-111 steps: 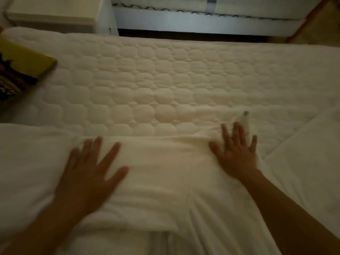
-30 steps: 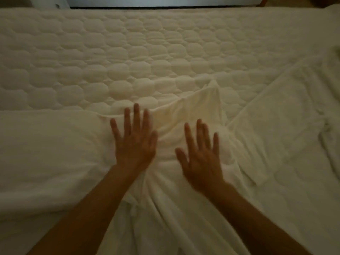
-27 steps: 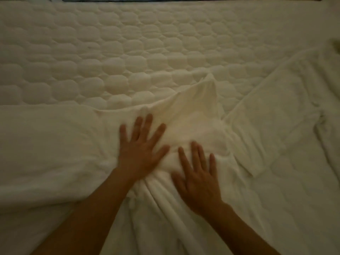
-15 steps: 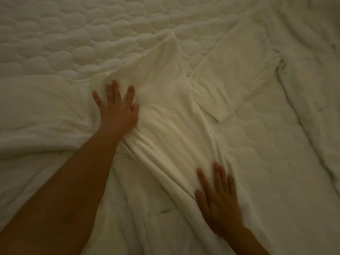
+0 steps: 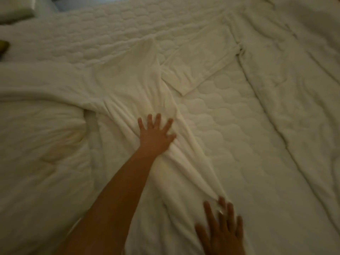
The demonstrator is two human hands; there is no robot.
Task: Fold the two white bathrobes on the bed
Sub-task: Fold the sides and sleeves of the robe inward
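Note:
A white bathrobe [image 5: 128, 85] lies spread on the quilted bed [image 5: 230, 137], one sleeve reaching left and its body running in wrinkled folds toward the lower right. My left hand [image 5: 155, 135] presses flat with spread fingers on those folds at mid-frame. My right hand [image 5: 223, 229] lies flat with straight fingers on the robe's right edge at the bottom of the view. A second white bathrobe [image 5: 287, 85] is spread along the right side of the bed, with one sleeve [image 5: 198, 61] pointing toward the first robe.
A white bedside cabinet [image 5: 16, 10] stands at the top left past the bed's far edge. A dark yellow-green cushion corner [image 5: 3, 47] shows at the left edge. Bare quilted mattress lies between the two robes.
Both hands have slid down the robe toward me, the left from the shoulder area to the body folds, the right along the edge. The view has widened to the right.

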